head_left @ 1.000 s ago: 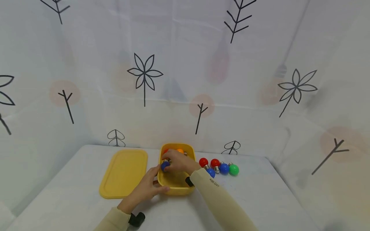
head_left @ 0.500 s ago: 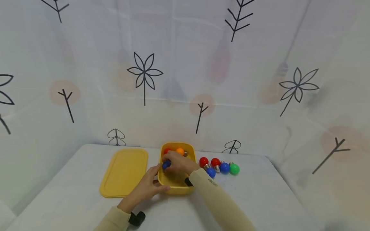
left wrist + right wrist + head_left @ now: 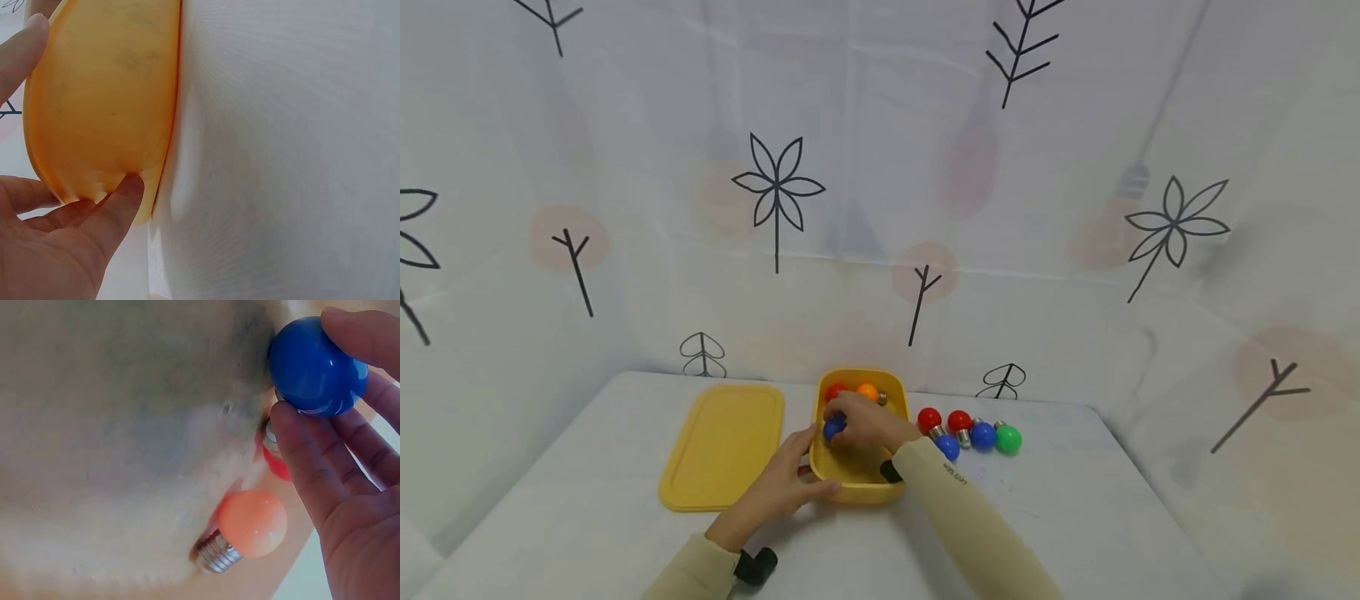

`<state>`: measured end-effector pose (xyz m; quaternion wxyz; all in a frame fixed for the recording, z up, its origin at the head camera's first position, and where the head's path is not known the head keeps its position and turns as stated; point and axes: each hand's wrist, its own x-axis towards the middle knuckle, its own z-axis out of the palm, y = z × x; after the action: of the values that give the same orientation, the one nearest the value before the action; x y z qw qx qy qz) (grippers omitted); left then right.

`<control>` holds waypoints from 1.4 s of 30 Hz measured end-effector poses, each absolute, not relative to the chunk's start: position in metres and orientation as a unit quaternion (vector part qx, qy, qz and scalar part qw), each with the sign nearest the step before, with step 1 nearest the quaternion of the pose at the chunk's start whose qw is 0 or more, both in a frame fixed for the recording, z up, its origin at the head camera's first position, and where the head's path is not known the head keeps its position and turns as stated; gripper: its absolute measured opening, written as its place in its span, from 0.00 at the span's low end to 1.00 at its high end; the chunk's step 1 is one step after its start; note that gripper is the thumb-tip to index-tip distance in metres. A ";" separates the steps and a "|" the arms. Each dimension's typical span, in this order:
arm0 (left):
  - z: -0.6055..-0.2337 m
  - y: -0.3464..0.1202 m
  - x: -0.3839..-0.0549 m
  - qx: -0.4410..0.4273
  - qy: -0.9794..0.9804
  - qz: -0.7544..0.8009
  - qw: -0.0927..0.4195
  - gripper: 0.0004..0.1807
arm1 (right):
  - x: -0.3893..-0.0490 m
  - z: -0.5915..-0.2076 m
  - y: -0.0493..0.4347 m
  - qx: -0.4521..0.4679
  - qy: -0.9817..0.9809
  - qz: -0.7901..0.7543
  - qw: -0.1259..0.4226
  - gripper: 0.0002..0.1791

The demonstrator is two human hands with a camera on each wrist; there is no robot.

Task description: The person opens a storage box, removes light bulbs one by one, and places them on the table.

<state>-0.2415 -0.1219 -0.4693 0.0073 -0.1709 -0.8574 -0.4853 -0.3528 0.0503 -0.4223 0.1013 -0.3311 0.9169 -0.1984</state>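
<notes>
Blue bulb [image 3: 312, 365] pinched by the right hand [image 3: 868, 423] inside a yellow box [image 3: 867, 495] (left hand [image 3: 778, 483] gripping its side) near the counter's [image 3: 1075, 500] far edge.

Left hand [image 3: 56, 250] on 1 yellow container [image 3: 106, 94], thumb [image 3: 24, 55] apparently at its rim

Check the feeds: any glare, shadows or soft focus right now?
Left wrist: soft shadow beside the rounded yellow plastic box; right wrist: pale glints on the glossy round blue bulb, box interior blotchy and soft; head: faint shadows on the flat white tabletop.
</notes>
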 end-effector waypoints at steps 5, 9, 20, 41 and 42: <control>-0.467 -0.122 -0.242 -0.167 -0.859 -0.484 0.001 0.56 | -0.353 -0.421 0.050 -0.331 0.917 -0.201 0.099 0.19; -0.466 -0.122 -0.242 -0.164 -0.860 -0.483 -0.005 0.56 | -0.354 -0.420 0.050 -0.336 0.915 -0.202 0.093 0.18; -0.468 -0.121 -0.239 -0.178 -0.846 -0.502 -0.006 0.54 | -0.351 -0.405 0.056 -0.358 0.908 -0.210 0.055 0.16; -0.467 -0.120 -0.238 -0.165 -0.845 -0.509 -0.012 0.58 | -0.322 -0.373 0.095 -0.373 0.889 -0.265 -0.004 0.18; -0.467 -0.120 -0.238 -0.162 -0.846 -0.508 -0.012 0.58 | -0.320 -0.373 0.098 -0.370 0.890 -0.265 -0.006 0.18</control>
<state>-0.2378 -0.1200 -0.4670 -0.0121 -0.1617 -0.8460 -0.5080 -0.3202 0.0984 -0.3734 -0.0056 -0.3705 0.8901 -0.2653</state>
